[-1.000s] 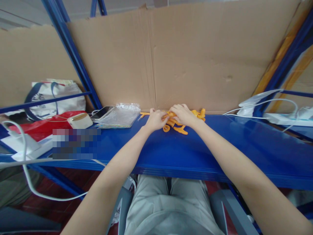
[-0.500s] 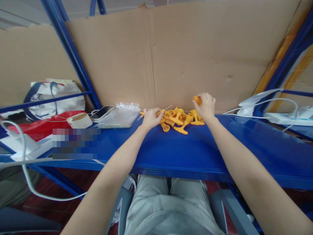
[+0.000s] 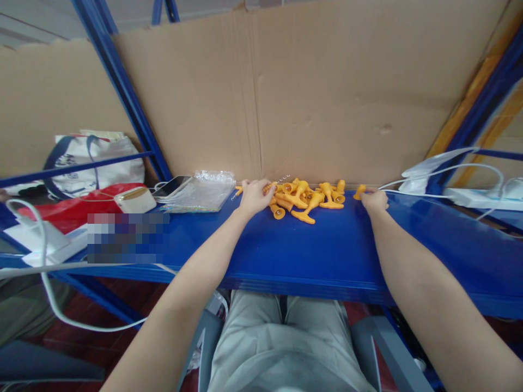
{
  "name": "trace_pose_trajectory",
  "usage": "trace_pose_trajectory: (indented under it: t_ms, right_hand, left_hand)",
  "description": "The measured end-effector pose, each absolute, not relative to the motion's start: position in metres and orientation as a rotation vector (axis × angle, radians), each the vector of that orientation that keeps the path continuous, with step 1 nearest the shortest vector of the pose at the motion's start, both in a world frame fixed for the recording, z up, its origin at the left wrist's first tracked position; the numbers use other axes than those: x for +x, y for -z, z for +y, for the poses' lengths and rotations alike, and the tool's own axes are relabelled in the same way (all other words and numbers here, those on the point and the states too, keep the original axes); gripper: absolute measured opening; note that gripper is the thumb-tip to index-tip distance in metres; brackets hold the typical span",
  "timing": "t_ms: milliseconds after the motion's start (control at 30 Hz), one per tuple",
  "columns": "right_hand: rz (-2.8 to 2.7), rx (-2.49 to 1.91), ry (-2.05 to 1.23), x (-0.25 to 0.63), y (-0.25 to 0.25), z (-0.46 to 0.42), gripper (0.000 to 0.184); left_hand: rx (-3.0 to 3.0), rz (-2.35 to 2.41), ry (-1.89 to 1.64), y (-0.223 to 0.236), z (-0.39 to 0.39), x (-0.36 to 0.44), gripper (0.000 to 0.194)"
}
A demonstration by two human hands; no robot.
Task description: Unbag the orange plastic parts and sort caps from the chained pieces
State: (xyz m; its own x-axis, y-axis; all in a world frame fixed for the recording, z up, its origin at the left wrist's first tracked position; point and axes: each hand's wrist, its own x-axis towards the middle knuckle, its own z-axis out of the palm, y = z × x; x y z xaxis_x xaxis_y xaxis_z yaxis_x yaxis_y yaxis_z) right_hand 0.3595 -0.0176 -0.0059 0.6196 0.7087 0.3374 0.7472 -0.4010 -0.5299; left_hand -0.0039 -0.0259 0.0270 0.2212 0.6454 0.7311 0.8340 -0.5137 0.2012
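Note:
My left hand (image 3: pixel 254 197) is closed around orange-yellow corkscrews at the left end of a pile. Metal spirals (image 3: pixel 283 178) stick out past its fingers on both sides; the fingers hide how many it holds. The pile of orange corkscrew parts (image 3: pixel 304 200) lies between my hands, with T-shaped handles and hollow sleeves showing metal inside. My right hand (image 3: pixel 376 201) is low over the blue shelf, right of the pile, its fingers closed at a small orange corkscrew part (image 3: pixel 359 191). My fingers partly cover that part. An orange sleeve (image 3: pixel 341 187) stands upright at the pile's right end.
A cardboard sheet (image 3: pixel 310 98) rises behind the blue shelf (image 3: pixel 302 250). Left are plastic bags (image 3: pixel 200 193), a phone (image 3: pixel 172 187), a white case (image 3: pixel 134 200) and a red bag (image 3: pixel 85 202). White cables and a power strip (image 3: pixel 482 198) lie right.
My right hand has moved right and down from above the pile to the shelf surface, with an orange part at its fingers. My left hand stays nearly in place.

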Motion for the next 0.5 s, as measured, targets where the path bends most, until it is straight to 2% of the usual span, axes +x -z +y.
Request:
trace_pose_trajectory:
  t_ms: [100,267,500]
  right_hand:
    - [-0.974,-2.192,-0.060,0.3582,0.0043,-0.0157,0.037]
    - [-1.033,-2.132,-0.055,0.3584,0.0057,-0.0128,0.032]
    - [-1.358,-2.274,-0.122,0.3550,0.0067,-0.0100,0.045]
  left_hand:
    - [-2.266,-1.418,1.155,-0.0278,-0.0269,-0.0031,0.026]
    - [-2.266,-1.421,1.141,-0.0280,-0.0272,-0.0029,0.025]
    - [-2.264,-1.412,1.140,-0.0274,-0.0264,-0.0039,0.025]
